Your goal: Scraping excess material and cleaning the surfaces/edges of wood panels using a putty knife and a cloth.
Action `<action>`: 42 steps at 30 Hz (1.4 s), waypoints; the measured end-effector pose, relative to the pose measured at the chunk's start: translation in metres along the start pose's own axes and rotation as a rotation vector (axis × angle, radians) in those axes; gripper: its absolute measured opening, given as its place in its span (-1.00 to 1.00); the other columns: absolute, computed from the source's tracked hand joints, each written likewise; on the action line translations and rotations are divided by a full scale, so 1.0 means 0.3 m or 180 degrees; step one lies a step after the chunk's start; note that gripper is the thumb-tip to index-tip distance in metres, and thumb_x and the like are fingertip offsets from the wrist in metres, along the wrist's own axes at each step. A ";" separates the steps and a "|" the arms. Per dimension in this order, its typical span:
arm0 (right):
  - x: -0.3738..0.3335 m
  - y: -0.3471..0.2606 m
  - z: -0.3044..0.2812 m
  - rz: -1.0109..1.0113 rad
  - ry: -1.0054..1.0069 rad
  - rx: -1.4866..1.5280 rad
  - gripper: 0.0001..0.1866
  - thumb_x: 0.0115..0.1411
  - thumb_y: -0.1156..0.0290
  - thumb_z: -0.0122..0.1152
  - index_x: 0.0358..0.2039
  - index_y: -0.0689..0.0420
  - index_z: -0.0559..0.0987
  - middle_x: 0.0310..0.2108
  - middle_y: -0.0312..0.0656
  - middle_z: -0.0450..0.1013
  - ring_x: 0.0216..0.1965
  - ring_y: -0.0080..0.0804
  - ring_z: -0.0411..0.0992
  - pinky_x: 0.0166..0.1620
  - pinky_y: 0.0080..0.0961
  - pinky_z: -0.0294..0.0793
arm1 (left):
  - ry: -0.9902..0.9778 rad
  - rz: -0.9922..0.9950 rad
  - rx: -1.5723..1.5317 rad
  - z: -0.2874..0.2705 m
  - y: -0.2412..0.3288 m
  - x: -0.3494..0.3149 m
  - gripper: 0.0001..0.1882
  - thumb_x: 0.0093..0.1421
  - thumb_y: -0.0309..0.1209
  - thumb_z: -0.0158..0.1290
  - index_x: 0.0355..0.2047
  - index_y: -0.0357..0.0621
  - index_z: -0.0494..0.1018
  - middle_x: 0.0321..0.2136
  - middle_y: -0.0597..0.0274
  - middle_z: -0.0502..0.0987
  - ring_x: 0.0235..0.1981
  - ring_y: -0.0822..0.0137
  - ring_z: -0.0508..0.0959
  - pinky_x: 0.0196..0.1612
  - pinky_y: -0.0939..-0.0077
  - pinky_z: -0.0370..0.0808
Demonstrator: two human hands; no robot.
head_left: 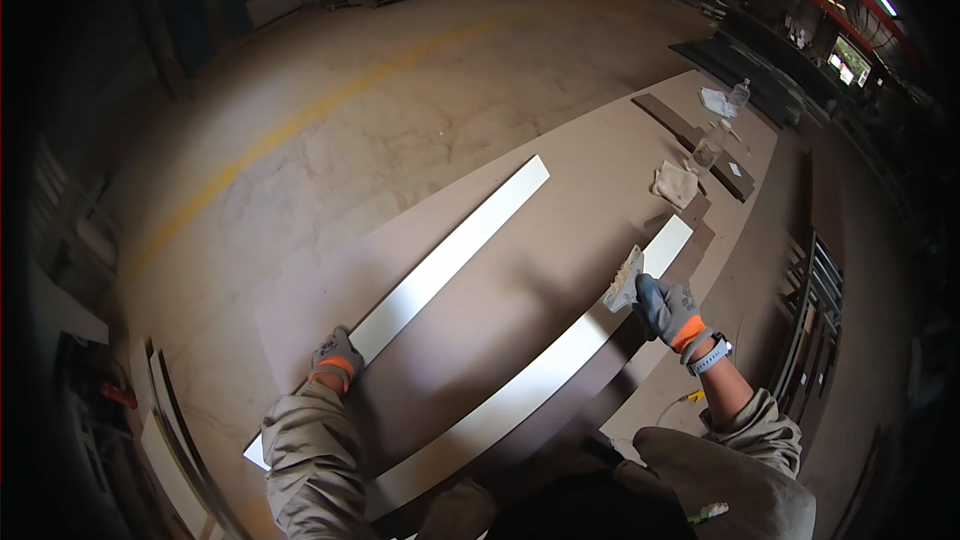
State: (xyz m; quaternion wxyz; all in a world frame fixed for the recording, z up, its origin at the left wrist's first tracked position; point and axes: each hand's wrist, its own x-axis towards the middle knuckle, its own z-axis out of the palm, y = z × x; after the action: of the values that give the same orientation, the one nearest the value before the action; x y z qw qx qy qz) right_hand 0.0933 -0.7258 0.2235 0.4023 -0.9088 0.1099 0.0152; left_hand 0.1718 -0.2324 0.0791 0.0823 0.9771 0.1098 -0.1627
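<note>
The left hand [337,353] presses one long white strip [450,255] while the right hand [665,307] (gloved) holds a scraper [624,281] over another strip [560,360].

We see both hands in grey knit gloves with bright orange cuffs: the left hand [336,352] and the right hand [665,306] match. Loose khaki-olive work sleeves, creased and bunched, cover both forearms (the right one is pushed back). A pale-strapped wristwatch [712,354] circles the right wrist.
</note>
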 end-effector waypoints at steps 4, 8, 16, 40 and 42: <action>0.062 0.022 -0.032 -0.0229 -0.0125 -0.0396 -0.44 0.22 -0.04 -0.24 -0.56 0.18 0.51 -0.72 -0.06 0.35 -0.60 -0.13 0.36 -0.44 -0.34 0.33 | -0.0125 0.0107 0.0265 -0.003 0.091 0.042 -0.45 -0.04 -0.19 0.02 -0.02 -0.10 0.23 -0.05 -0.02 0.36 -0.02 -0.02 0.37 0.05 0.24 0.25; 0.178 0.083 -0.171 -0.0205 -0.0251 -0.0826 -0.43 0.20 -0.07 -0.24 -0.55 0.17 0.51 -0.73 -0.06 0.34 -0.63 -0.15 0.34 -0.46 -0.34 0.33 | -0.0099 0.0240 0.0341 0.015 0.381 0.172 -0.39 -0.04 -0.16 0.04 0.01 -0.12 0.20 0.00 0.02 0.30 0.04 0.04 0.31 0.04 0.23 0.25; 0.544 0.150 -0.391 0.0087 -0.0831 -0.0857 -0.43 0.18 -0.13 -0.15 -0.48 0.19 0.48 -0.69 -0.25 0.35 -0.76 -0.50 0.35 -0.61 -0.56 0.36 | -0.0164 0.0259 0.0531 0.002 0.721 0.253 -0.43 -0.07 -0.22 0.05 -0.04 -0.14 0.23 -0.05 0.07 0.32 0.03 0.07 0.31 0.02 0.24 0.26; 1.135 0.349 0.100 -0.0119 -0.2048 -0.2539 -0.37 0.21 -0.06 -0.35 -0.05 0.24 0.41 -0.26 -0.03 0.50 -0.29 -0.20 0.50 -0.12 -0.33 0.38 | -0.0349 -0.0996 0.1489 0.288 0.897 0.262 -0.28 -0.17 -0.19 0.18 0.04 -0.03 0.22 -0.02 0.08 0.28 0.01 0.05 0.30 0.06 0.17 0.22; 1.167 0.358 0.116 0.0210 -0.2413 -0.2206 -0.40 0.22 -0.04 -0.34 -0.07 0.23 0.41 -0.31 -0.02 0.50 -0.36 -0.18 0.51 -0.24 -0.28 0.44 | -0.0374 -0.0998 0.1470 0.286 0.901 0.260 -0.30 -0.15 -0.19 0.16 0.04 -0.04 0.22 -0.02 0.08 0.29 0.00 0.05 0.31 0.06 0.16 0.21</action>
State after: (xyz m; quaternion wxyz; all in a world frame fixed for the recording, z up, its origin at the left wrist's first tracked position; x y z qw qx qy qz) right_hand 0.4141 -0.8358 0.0812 0.0884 -0.9154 -0.0265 0.3918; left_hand 0.2832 -0.4948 0.0065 -0.1625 0.9300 0.2145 -0.2505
